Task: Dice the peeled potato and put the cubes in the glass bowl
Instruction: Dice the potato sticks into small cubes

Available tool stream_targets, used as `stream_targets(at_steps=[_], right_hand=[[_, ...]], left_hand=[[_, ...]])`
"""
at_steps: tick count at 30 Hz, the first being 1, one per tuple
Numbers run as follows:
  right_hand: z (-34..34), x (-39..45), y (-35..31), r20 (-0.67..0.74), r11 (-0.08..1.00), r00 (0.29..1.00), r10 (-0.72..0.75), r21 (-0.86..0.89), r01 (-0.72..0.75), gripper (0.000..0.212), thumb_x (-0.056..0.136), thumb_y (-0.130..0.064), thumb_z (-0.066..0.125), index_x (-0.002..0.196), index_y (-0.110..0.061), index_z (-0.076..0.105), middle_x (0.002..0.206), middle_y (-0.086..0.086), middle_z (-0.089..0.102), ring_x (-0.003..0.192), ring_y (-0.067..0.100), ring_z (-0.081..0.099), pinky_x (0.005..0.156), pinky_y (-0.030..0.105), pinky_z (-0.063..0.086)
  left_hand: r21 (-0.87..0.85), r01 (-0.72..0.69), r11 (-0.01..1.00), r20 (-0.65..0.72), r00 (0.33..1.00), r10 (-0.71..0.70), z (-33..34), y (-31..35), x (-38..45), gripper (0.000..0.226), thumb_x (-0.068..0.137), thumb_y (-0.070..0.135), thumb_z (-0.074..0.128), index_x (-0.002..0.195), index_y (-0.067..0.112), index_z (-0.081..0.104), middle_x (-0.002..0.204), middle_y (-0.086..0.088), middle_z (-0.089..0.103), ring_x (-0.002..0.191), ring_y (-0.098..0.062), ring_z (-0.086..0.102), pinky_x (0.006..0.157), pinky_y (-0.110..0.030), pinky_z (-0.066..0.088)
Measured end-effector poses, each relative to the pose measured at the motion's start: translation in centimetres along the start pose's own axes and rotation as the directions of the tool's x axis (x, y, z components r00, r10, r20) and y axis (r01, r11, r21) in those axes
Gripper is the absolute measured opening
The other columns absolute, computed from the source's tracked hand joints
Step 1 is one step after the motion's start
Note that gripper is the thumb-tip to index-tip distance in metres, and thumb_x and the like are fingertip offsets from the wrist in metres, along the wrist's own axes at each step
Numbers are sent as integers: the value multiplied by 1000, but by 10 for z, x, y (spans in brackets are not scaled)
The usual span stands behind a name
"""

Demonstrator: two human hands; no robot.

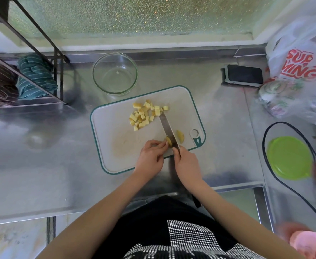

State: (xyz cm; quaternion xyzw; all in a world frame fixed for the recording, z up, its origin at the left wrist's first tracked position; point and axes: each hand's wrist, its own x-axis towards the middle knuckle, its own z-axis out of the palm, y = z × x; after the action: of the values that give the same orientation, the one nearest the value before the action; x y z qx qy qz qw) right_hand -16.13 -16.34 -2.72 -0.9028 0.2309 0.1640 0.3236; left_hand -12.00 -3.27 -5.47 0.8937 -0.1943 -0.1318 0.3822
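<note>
Knife (167, 128) between potato pieces (169, 142)

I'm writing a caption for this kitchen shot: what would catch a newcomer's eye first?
Probably the pile of yellow potato cubes at the far middle of the white cutting board, bright against the steel counter. Next, the action at the board's near edge: the right hand grips a knife whose blade lies between two potato pieces, while the left hand pinches one potato piece. Beyond the board stands the glass bowl, nearly empty.

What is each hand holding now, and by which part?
The right hand grips the knife by its handle. The left hand holds the potato piece with its fingertips at the piece's left end.
</note>
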Motion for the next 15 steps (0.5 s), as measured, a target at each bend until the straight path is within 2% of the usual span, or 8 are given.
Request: stream_targets(at_steps=[2,4,6,7,9,10,12,15], right_hand=[[-7,3,1,30,997,1000,-2,78,-1,31,100,-37,38,82,-17,52,77,2,61,72,22,58,66,30,42],[-16,5,2,50,988,999,7,154,-15,25,100,-33,42,82,-17,50,73,-1,56,67,16,52,55,17,34],[-21,4,2,52,970,998,47,235,-58,27,99,-32,43,78,-17,48,65,-3,52,58,12,50,48,12,37],[-22,3,2,55,956,996,71,282,-84,31,99,-31,44,73,-16,46,60,-1,50,50,13,49,44,12,36],[-25,1,-1,67,915,994,91,388,-110,35,99,-31,43,68,-14,43,48,2,46,36,19,46,39,26,41],[-26,1,-2,69,901,994,88,420,-109,36,99,-31,43,68,-14,42,43,1,44,33,20,45,38,29,41],[-29,1,-5,80,886,994,72,453,-100,35,99,-31,43,68,-15,43,40,-1,43,32,22,44,39,31,41],[-29,1,-10,94,848,994,47,523,-89,32,99,-32,44,69,-21,44,40,-5,42,32,19,40,41,30,39]], left_hand=[[-46,33,998,-18,999,-34,-1,1,-1,42,81,-1,56,121,11,60,119,1,64,109,-16,46,95,-23,38],[-92,87,992,-4,996,-88,-3,4,-1,39,85,6,56,123,15,59,120,4,63,112,-11,44,95,-12,31],[-154,174,973,45,985,-169,-7,10,1,39,87,12,55,126,17,57,123,5,59,114,-10,44,93,-6,26],[-207,234,950,55,972,-228,-10,13,2,38,88,13,55,127,17,56,123,5,58,111,-8,48,90,-3,27],[-359,366,859,46,926,-375,-14,18,5,37,90,15,56,127,15,56,119,6,58,94,2,53,78,2,34],[-437,413,799,38,896,-442,-15,19,7,36,91,17,56,127,14,56,116,5,59,90,3,54,73,3,36],[-540,461,704,35,848,-528,-18,22,12,36,91,21,57,126,12,57,113,5,59,97,-1,55,79,-4,39],[-671,482,564,66,795,-603,-22,29,25,34,91,22,57,122,9,59,117,-2,63,105,-12,58,95,-25,45]])
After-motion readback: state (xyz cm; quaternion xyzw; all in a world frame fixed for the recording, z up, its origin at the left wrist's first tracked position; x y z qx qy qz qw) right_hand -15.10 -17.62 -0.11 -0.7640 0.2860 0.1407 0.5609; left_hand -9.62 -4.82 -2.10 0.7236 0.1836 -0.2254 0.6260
